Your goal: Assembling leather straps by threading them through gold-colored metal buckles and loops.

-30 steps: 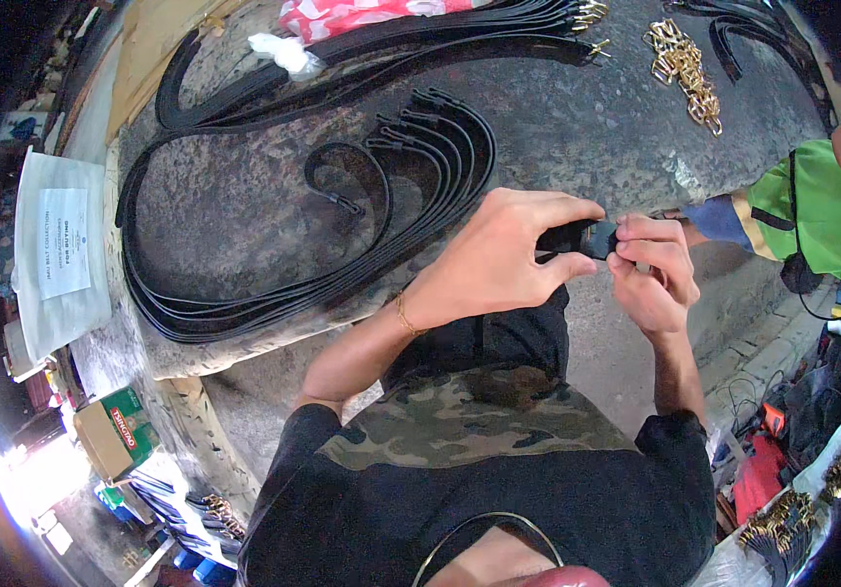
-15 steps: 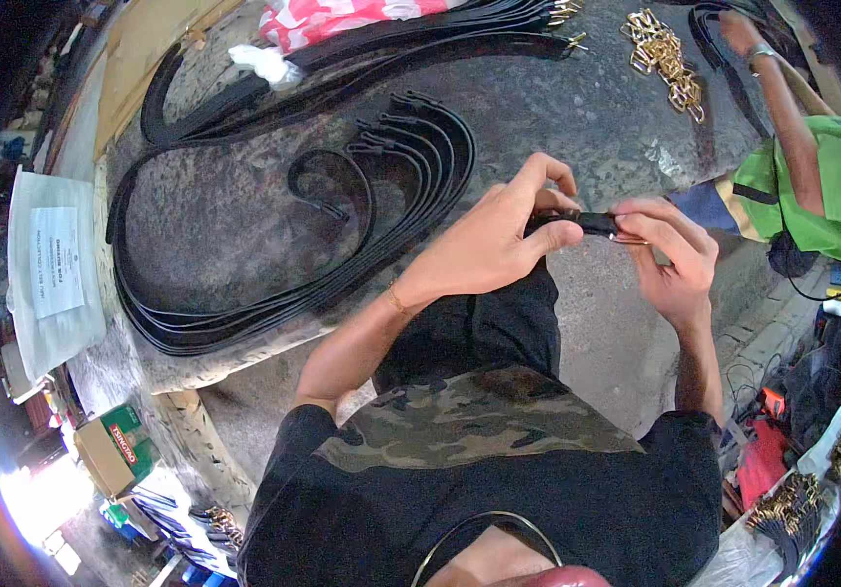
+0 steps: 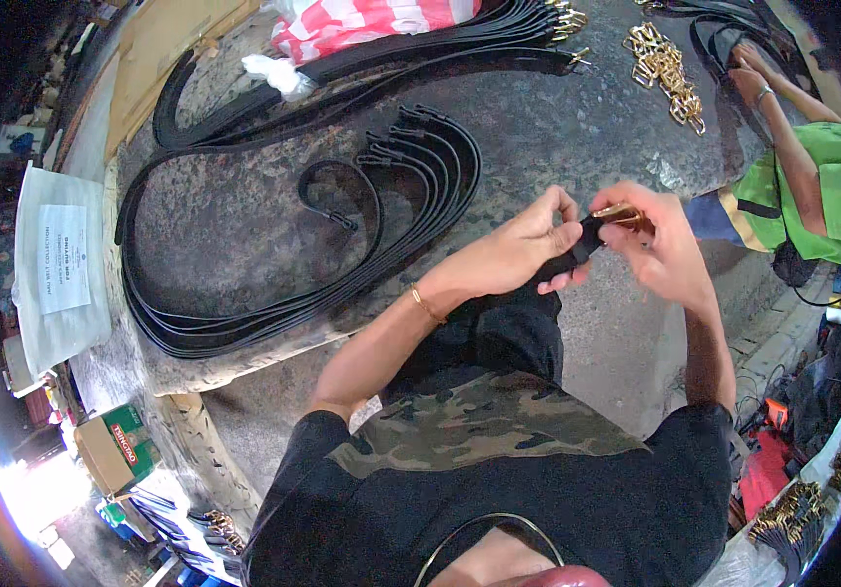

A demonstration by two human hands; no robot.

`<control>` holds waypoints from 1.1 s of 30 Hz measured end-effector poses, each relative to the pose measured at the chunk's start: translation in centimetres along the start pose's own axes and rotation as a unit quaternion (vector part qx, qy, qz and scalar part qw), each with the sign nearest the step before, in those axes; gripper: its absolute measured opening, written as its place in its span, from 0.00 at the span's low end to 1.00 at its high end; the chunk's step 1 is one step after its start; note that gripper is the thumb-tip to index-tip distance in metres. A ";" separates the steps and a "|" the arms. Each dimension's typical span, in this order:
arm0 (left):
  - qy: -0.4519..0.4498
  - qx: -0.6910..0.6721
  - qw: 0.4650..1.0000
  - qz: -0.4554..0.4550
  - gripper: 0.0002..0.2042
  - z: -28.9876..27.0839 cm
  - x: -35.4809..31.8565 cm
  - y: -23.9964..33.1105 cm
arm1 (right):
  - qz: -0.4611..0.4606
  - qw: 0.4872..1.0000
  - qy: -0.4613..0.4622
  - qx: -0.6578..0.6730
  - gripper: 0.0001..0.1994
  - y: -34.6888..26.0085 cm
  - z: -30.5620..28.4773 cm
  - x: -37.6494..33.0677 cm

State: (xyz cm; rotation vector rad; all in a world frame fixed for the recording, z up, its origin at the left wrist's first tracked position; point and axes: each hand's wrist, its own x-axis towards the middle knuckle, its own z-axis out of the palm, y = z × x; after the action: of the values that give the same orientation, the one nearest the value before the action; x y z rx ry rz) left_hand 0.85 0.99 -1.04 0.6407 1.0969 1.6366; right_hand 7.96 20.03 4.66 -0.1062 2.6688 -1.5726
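My left hand [image 3: 528,247] is closed around a black belt [image 3: 585,241], whose end stands out between thumb and fingers. Pinched in my right hand [image 3: 663,245] is a gold-coloured buckle [image 3: 620,212] at that belt end. Both hands are close together above the table's near edge; whether the buckle is fastened to the strap I cannot tell. To the left of them, several coiled black belts [image 3: 244,331] lie on the table, their ends bunched in curved rows. A pile of gold buckles [image 3: 665,73] rests farther back on the right.
More black belts with gold buckles [image 3: 499,37] stretch across the back beside a red-and-white plastic bag [image 3: 372,27]. A co-worker in green [image 3: 831,176] handles black straps at the far right. Buckled belts [image 3: 792,523] lie lower right. A cardboard box [image 3: 119,450] stands lower left.
The belt end has tilted upward, and the gold buckle now shows at its top in my right hand. The co-worker's second hand has come into view at the straps.
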 end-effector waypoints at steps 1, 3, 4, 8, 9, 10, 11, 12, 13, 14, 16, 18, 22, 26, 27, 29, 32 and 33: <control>0.002 -0.044 0.999 -0.017 0.15 -0.3 -0.1 0.0 | -0.002 1.000 0.000 0.001 0.10 0.0 -0.1 0.3; 0.005 -0.114 0.993 -0.044 0.19 -0.9 0.0 0.1 | 0.100 0.985 -0.038 0.136 0.09 0.1 -0.2 0.9; 0.004 -0.111 0.993 -0.045 0.19 -0.9 0.1 0.2 | 0.099 0.985 -0.036 0.137 0.09 0.2 -0.3 1.3; 0.011 -0.149 0.988 -0.031 0.20 -1.2 0.3 0.2 | 0.131 0.976 -0.083 0.153 0.08 0.2 -0.1 2.2; 0.017 -0.137 0.990 -0.014 0.21 -1.4 0.2 0.0 | 0.143 0.971 -0.086 0.169 0.08 0.1 -0.1 2.3; 0.017 -0.134 0.991 -0.013 0.21 -1.5 0.2 -0.1 | 0.141 0.972 -0.085 0.169 0.08 0.2 -0.1 2.5; 0.033 -0.114 0.993 -0.008 0.21 -1.6 0.2 -0.2 | 0.133 0.973 -0.082 0.167 0.08 0.6 -0.1 2.6; 0.049 -0.096 0.994 -0.003 0.20 -1.5 0.2 -0.1 | 0.129 0.975 -0.078 0.166 0.08 0.8 -0.1 2.5; 0.047 -0.095 0.994 -0.004 0.20 -1.6 0.2 0.1 | 0.129 0.975 -0.076 0.167 0.08 0.7 0.0 2.5; 0.058 -0.051 0.997 -0.004 0.19 -1.6 0.2 0.4 | 0.141 0.968 -0.055 0.199 0.07 0.6 0.1 2.5; 0.071 -0.006 0.997 -0.003 0.18 -1.7 0.1 0.7 | 0.151 0.961 -0.036 0.230 0.07 0.5 0.3 2.6; 0.115 0.059 0.991 0.021 0.14 -1.7 0.3 0.7 | 0.142 0.967 -0.019 0.211 0.07 0.6 0.5 2.7; 0.182 0.065 0.979 0.068 0.10 -0.8 0.3 -0.5 | 0.147 0.974 0.023 0.173 0.08 0.4 2.2 2.8; 0.216 0.211 0.952 -0.054 0.16 -0.5 -3.0 -0.3 | 0.083 0.993 0.025 0.078 0.10 -0.1 1.3 3.0; 0.202 0.270 0.936 -0.104 0.18 -0.8 -5.2 -0.6 | 0.070 0.994 0.059 0.053 0.10 -0.5 0.2 3.2; 0.222 0.274 0.925 -0.143 0.20 -1.2 -11.2 -3.2 | 0.077 0.985 0.148 0.052 0.11 -0.7 -2.6 3.4; 0.298 0.302 0.872 -0.243 0.20 -2.1 -22.2 -8.8 | 0.006 0.964 0.260 -0.050 0.12 3.2 -11.4 4.8; 0.349 0.325 0.845 -0.241 0.19 -2.0 -26.3 -11.1 | -0.010 0.968 0.252 0.006 0.11 5.1 -14.8 5.2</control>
State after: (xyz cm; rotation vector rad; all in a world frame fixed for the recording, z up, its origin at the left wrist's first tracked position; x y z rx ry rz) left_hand 13.12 -23.56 -9.14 0.1126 2.1965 1.0281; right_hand 1.52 34.99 7.40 0.3114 3.0228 -1.8281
